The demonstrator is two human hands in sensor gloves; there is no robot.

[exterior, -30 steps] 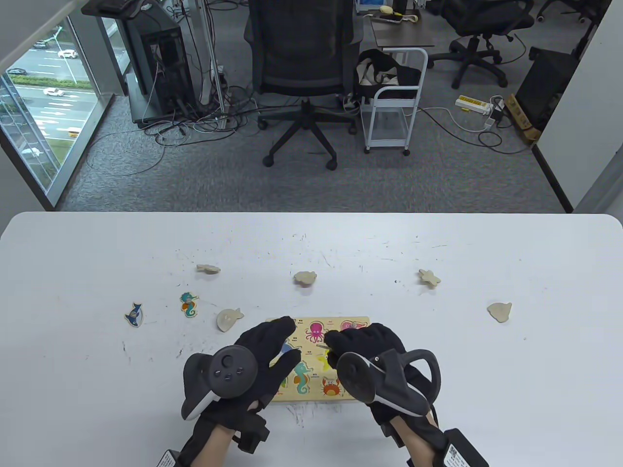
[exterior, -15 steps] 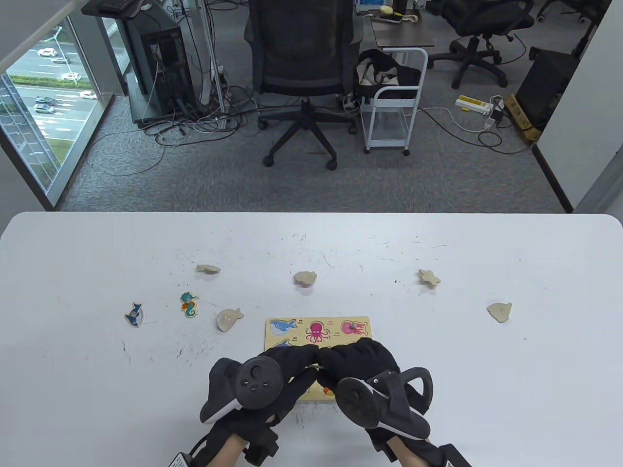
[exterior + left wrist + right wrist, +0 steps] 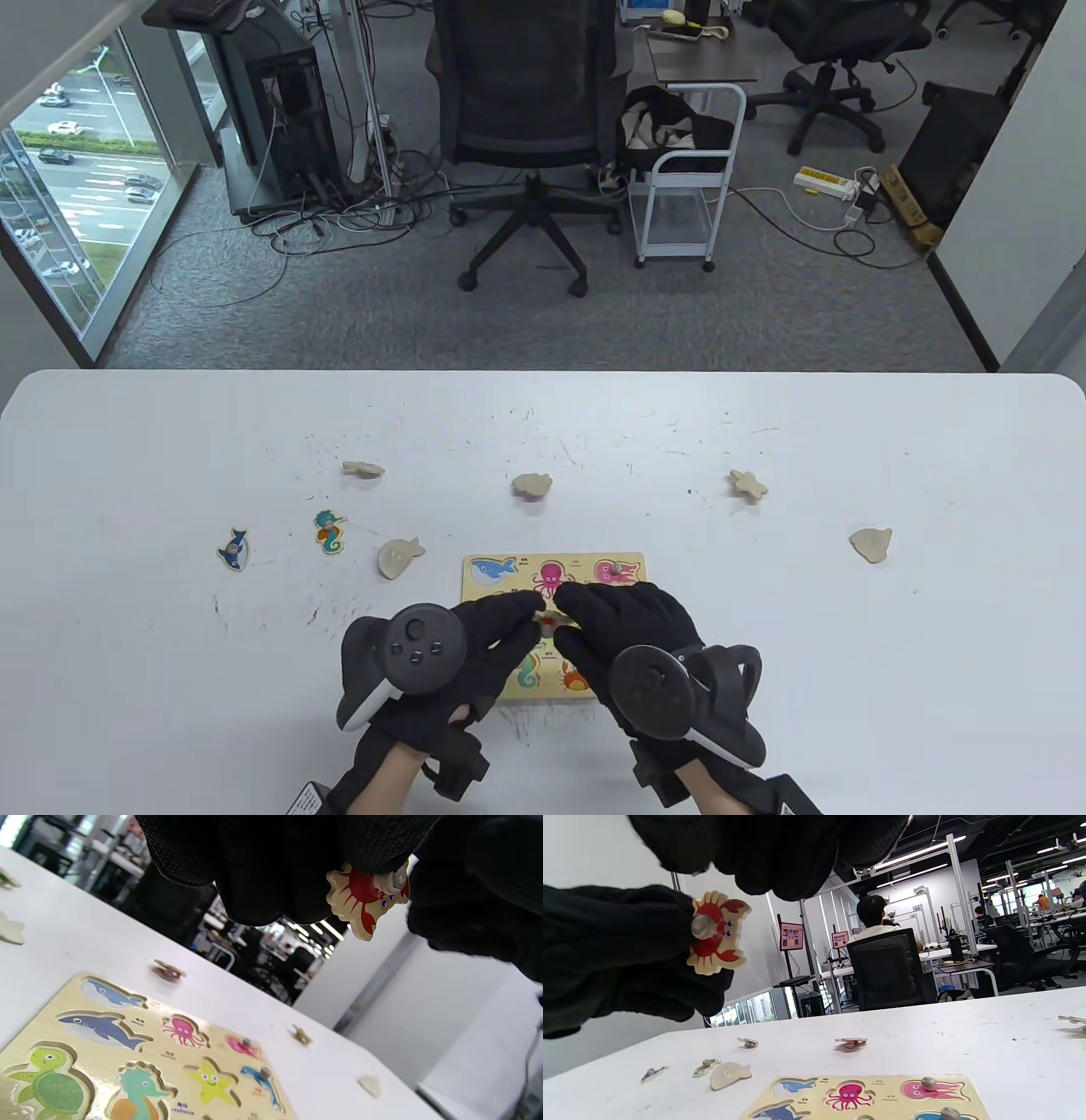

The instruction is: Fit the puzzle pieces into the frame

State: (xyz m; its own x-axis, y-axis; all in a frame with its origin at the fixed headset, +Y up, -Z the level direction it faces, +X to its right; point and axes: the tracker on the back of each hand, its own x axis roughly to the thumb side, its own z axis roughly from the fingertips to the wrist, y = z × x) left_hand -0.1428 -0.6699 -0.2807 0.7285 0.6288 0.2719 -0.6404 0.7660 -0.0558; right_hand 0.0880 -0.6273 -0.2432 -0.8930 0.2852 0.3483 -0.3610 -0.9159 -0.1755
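Note:
The wooden puzzle frame [image 3: 526, 562] lies on the white table near its front edge; it also shows in the left wrist view [image 3: 38, 1027] and the right wrist view [image 3: 891, 1082]. Both hands hover over its middle with fingertips together. My left hand [image 3: 530, 615] pinches a red crab piece [image 3: 550, 624] above the frame; the crab's painted side and knob show in the left wrist view [image 3: 365, 899] and the right wrist view [image 3: 715, 931]. My right hand [image 3: 564, 609] is right beside the crab with curled fingers, and I see no grip on it.
Loose pieces lie beyond the frame: a blue fish [image 3: 233, 548], a seahorse [image 3: 329, 531], and several face-down ones, among them one [image 3: 399, 557] by the frame's left corner, one [image 3: 532, 485] behind it and one [image 3: 871, 543] at the right.
Both hands drew back to the frame's near edge, then came forward again over its middle. The crab piece now shows between the fingertips, lifted off the frame.

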